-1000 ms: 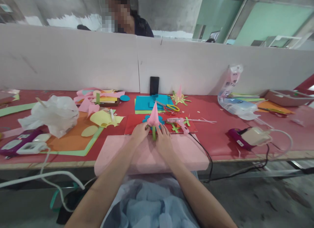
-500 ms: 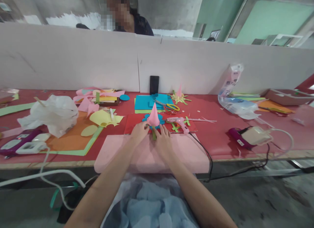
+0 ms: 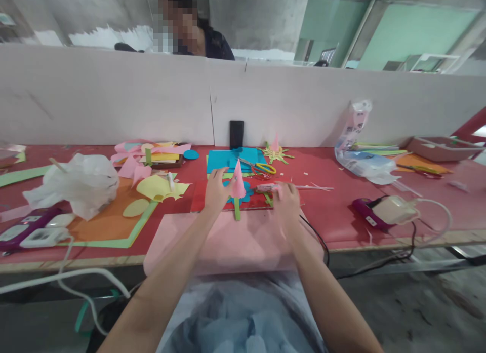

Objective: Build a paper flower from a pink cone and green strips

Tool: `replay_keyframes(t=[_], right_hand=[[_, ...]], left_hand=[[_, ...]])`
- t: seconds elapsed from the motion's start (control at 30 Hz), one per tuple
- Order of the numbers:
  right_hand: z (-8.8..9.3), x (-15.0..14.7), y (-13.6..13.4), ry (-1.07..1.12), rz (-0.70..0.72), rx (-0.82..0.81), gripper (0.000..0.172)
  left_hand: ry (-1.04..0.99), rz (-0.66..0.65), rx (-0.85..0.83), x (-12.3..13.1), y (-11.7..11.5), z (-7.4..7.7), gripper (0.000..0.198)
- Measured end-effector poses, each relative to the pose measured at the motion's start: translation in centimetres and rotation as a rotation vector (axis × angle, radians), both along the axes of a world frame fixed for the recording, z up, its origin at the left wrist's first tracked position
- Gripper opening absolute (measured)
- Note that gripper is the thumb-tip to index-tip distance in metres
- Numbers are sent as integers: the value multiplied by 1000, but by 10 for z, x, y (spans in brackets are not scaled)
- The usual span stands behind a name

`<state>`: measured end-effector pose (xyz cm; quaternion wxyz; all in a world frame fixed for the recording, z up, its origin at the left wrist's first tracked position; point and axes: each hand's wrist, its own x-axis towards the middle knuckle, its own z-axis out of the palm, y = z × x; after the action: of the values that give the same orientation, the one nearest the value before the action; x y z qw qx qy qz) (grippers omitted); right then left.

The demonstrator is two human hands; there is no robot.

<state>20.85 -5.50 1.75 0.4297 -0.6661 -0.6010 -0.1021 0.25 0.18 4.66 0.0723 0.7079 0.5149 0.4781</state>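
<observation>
A pink paper cone stands on a blue paper flower, with a green paper strip sticking out toward me. My left hand is at the left of the cone, its fingers apart and the thumb close to the cone; whether it touches is unclear. To the right, my right hand closes around the handle of a pink hot glue gun. The gun lies over the red sheet, a clear glue stick out of its back. Green paper strips lie under it, partly hidden.
Behind are scissors, blue sheets, a phone and another cone piece. Left lie a crumpled plastic bag and yellow paper. A power strip sits right. A person is beyond the partition.
Both hands have left the green strip below the cone. My right hand has moved right onto the glue gun's handle; my left hand has risen slightly and opened beside the cone.
</observation>
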Motion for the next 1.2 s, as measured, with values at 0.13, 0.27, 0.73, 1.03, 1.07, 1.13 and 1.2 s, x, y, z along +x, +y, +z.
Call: replay_keyframes(t=[0.13,0.27,0.73,1.03,1.07,1.13,1.2], right_hand=[[-7,38,6,35,-140,-101,25],[-21,45,9,73,-123,-266,32],[-30,42,15,301,-42,-113,35],[-25,41,13,374,-91,27,26],[-24,41,13,375,-93,29,26],[-24,41,13,373,-106,33,26],[-24,41,14,374,-115,29,27]], left_hand=[[26,-9,-46,17,13,7,38],[105,16,-141,27,25,7,30],[151,-15,-177,13,27,24,25],[155,-112,-169,15,31,12,27],[146,-118,-162,15,31,11,28],[133,-137,-148,15,31,11,30],[100,-124,-74,15,27,13,35]])
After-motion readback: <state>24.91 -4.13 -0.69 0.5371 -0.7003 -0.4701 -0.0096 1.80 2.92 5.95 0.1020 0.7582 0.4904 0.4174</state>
